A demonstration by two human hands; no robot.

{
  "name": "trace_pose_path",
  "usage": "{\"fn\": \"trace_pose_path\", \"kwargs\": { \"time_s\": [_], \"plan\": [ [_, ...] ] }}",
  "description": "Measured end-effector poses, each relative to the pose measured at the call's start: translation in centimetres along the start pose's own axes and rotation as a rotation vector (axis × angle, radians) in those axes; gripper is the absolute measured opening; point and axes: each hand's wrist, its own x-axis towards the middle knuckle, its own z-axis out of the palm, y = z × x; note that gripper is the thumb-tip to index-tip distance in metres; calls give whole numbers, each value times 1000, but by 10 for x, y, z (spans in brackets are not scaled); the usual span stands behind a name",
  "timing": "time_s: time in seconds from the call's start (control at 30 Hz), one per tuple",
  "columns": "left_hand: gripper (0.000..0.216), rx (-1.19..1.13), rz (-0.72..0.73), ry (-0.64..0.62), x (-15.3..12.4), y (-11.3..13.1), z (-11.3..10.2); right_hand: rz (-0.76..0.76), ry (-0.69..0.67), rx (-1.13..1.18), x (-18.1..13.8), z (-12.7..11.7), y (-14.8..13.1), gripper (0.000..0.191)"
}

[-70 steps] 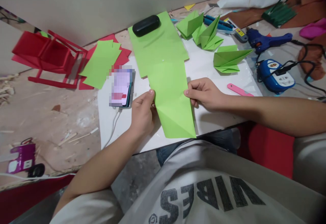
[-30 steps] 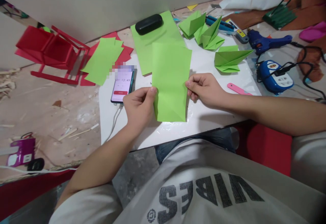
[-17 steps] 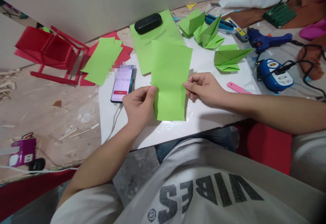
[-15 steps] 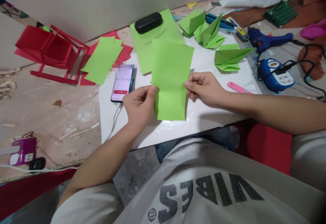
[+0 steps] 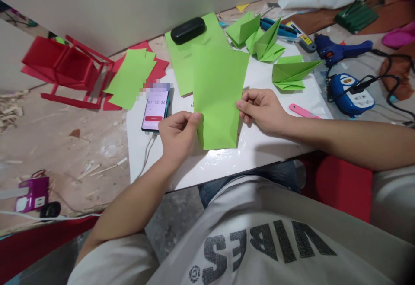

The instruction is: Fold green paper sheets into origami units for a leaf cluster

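Note:
Between my hands a green sheet of paper is held up above the white board. My left hand pinches its left edge between thumb and fingers. On the opposite edge, my right hand grips it the same way. Its lower end is slightly bent. Behind it lies a larger green sheet, partly hidden, with a black case on top. Folded green paper pieces stand at the back right of the board.
A phone with a timer lies left on the white board, its cable running forward. Green strips overlap red paper beside a red paper chair. To the right are a pink cutter, a blue glue gun and a blue power socket.
The green sheet has tilted, so its top looks wider and its lower edge sits slightly higher. Both hands keep hold of its edges and have barely shifted.

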Motion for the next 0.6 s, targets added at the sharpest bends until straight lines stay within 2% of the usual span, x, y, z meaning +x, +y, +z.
{"fn": "trace_pose_path", "kwargs": {
  "time_s": [0.13, 0.3, 0.6],
  "plan": [
    [47, 3, -11, 6, 2, -4, -1, 3, 7, -23, -1, 0, -1, 66],
    [45, -78, -9, -59, 6, -14, -3, -18, 74, -2, -1, 0, -1, 66],
    [39, -61, -1, -60, 7, -9, 0, -52, 92, 1, 0, -1, 0, 65]
  ]
}}
